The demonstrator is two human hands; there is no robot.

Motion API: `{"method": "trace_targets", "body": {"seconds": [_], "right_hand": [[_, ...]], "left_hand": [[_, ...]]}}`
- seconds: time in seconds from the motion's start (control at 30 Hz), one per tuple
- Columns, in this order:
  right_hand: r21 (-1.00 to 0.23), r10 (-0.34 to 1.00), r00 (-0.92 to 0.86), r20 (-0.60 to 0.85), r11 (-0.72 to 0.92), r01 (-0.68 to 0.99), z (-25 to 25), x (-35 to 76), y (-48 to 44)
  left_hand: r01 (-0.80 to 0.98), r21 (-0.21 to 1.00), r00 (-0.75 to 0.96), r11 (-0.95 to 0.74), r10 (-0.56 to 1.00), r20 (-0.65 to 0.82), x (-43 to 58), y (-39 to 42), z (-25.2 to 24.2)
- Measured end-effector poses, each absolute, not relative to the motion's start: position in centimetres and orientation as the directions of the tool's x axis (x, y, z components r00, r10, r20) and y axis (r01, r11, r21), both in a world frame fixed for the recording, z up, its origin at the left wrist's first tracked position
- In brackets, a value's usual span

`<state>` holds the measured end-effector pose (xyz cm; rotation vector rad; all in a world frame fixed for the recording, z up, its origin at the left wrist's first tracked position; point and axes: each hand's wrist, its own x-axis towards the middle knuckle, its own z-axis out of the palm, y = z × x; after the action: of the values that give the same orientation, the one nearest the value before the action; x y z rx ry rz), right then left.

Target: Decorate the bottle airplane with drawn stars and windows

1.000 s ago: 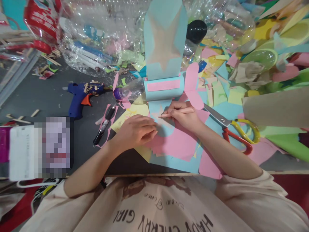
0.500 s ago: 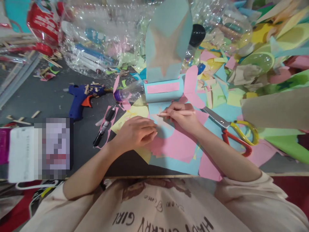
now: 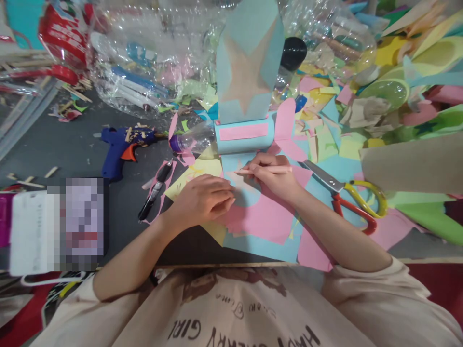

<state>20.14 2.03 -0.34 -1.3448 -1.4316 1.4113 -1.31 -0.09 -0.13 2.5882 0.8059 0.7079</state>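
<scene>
My right hand (image 3: 271,174) is closed around a pale pink pencil (image 3: 278,169). The pencil's dark tip touches a light blue sheet (image 3: 231,162), beside a faint peach-coloured star shape (image 3: 243,182). My left hand (image 3: 208,196) rests on the papers left of that star, its fingers curled in and nothing visible in them. Just beyond both hands lies a plastic bottle (image 3: 197,137) with a purple cap, wrapped in blue paper with a pink strip (image 3: 244,131) and pink paper fins (image 3: 285,125). Behind it is a blue sheet with a large brown star (image 3: 248,70).
A blue glue gun (image 3: 117,149) and a black pen (image 3: 155,190) lie to the left, near a pixelated device (image 3: 85,221). Scissors (image 3: 334,185) with red and yellow handles sit by my right forearm. Paper scraps (image 3: 325,142) and clear plastic packaging (image 3: 155,33) fill the back.
Both hands and the pencil stay nearly in place. The whole view has shifted very slightly, so the things at left appear a little further left.
</scene>
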Motion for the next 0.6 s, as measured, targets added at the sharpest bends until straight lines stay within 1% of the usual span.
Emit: {"method": "trace_targets", "body": {"seconds": [0.1, 0.23, 0.37, 0.5, 0.53, 0.6], "right_hand": [[-0.975, 0.966, -0.212, -0.145, -0.102, 0.2, -0.4, 20.24, 2.04], [-0.963, 0.95, -0.264, -0.166, -0.099, 0.249, -0.69, 20.41, 2.02], [-0.971, 0.947, -0.284, -0.154, -0.091, 0.222, -0.7, 20.42, 2.01], [-0.966, 0.933, -0.333, -0.137, -0.051, 0.253, -0.33, 20.3, 2.07], [-0.966, 0.932, -0.336, -0.135, -0.048, 0.255, -0.31, 20.3, 2.08], [-0.973, 0.949, -0.289, -0.128, -0.063, 0.222, -0.4, 20.33, 2.09]], "left_hand": [[0.43, 0.443, 0.716, -0.787, 0.596, 0.364, -1.27, -0.05, -0.16], [0.418, 0.446, 0.714, -0.792, 0.59, 0.377, -1.15, -0.03, -0.15], [0.426, 0.445, 0.713, -0.788, 0.595, 0.371, -1.11, -0.03, -0.08], [0.42, 0.441, 0.711, -0.793, 0.59, 0.383, -1.1, -0.02, -0.07], [0.417, 0.44, 0.711, -0.795, 0.587, 0.387, -1.08, -0.02, -0.08], [0.417, 0.437, 0.711, -0.797, 0.585, 0.391, -1.06, -0.01, -0.07]]}}
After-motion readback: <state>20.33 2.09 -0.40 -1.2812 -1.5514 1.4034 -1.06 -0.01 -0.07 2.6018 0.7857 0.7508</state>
